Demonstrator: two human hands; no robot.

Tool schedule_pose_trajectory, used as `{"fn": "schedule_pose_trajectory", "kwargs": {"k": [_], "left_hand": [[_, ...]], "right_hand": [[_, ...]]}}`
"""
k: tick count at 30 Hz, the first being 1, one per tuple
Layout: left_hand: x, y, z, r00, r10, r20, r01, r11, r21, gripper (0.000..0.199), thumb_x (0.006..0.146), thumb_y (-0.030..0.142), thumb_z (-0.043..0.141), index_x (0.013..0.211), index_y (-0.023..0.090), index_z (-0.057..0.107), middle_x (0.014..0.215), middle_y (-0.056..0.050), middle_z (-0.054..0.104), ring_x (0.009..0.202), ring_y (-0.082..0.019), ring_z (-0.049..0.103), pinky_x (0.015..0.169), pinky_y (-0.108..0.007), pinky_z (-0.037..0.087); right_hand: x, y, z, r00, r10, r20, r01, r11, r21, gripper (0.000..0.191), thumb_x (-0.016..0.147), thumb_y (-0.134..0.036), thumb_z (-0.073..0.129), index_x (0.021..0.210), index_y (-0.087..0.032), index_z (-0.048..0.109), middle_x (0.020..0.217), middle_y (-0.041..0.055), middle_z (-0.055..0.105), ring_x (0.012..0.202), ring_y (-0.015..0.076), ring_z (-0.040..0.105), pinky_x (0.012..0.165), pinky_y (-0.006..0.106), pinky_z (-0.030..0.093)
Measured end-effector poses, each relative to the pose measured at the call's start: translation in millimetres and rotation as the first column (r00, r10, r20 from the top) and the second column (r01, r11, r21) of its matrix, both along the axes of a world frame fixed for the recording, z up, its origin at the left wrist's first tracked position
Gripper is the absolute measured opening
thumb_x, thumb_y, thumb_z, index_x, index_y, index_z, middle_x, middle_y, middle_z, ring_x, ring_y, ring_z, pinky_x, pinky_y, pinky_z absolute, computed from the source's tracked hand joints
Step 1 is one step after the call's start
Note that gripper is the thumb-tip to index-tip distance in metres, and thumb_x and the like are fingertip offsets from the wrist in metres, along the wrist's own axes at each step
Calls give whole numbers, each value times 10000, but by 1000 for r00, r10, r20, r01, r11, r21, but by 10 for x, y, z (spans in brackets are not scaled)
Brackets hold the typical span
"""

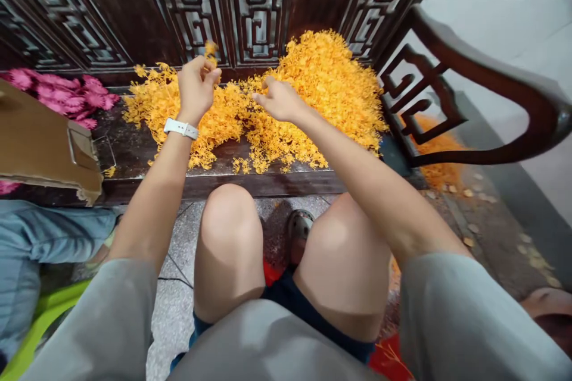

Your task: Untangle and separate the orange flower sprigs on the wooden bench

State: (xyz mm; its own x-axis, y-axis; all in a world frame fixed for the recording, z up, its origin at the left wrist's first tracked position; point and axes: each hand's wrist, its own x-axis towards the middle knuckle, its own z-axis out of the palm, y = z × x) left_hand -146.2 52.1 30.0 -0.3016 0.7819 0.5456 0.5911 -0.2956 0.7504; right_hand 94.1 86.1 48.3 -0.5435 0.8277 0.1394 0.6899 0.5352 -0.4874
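Yellow artificial flowers lie on a dark wooden bench [138, 181] in a tall right heap [330, 83] and a lower left heap [156, 101]. My left hand [195, 88], with a white watch band on its wrist, is raised over the left heap. Its fingers are pinched on a small yellow flower piece [211, 50], slightly blurred. My right hand [277, 98] is just right of it, over the flowers where the heaps meet. Its thumb and index finger point left and are bent close together; what lies between them is too small to make out.
Pink flowers [67, 95] and a cardboard box [44, 137] are at the left. The bench's carved back rises behind, its curved armrest [487, 71] at the right. Another person's jeans-clad leg [53, 232] is at lower left. Orange pieces [438, 149] lie beyond the armrest.
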Motion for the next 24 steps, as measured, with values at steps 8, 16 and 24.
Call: {"fn": "schedule_pose_trajectory", "kwargs": {"k": [8, 16, 24], "left_hand": [[-90, -386, -321, 993, 104, 50, -105, 994, 9, 307, 1003, 509, 658, 900, 226, 600, 821, -40, 644, 837, -208, 670, 863, -361, 529], [-175, -703, -664, 949, 132, -286, -210, 941, -265, 1151, 725, 758, 829, 1604, 164, 384, 1662, -263, 396, 1551, -470, 347, 1284, -604, 273], [-309, -882, -787, 873, 155, -463, -402, 767, -500, 983, 893, 763, 550, 1646, 144, 425, 1638, -240, 483, 1511, -501, 358, 1217, -646, 299]], "right_hand": [[-774, 434, -836, 986, 82, -145, -100, 987, -125, 563, 954, -335, 720, 1440, -107, 550, 1225, 165, 715, 1168, 306, 662, 1078, 438, 495], [-722, 684, -618, 969, 20, -247, -44, 995, -91, 96, 980, -251, 656, 946, -171, 698, 887, 51, 666, 862, 202, 609, 865, 359, 515], [-37, 928, 275, 973, -59, -222, 107, 971, 214, 111, 953, -136, 688, 934, -120, 796, 900, 85, 766, 837, 150, 617, 790, 301, 412]]}}
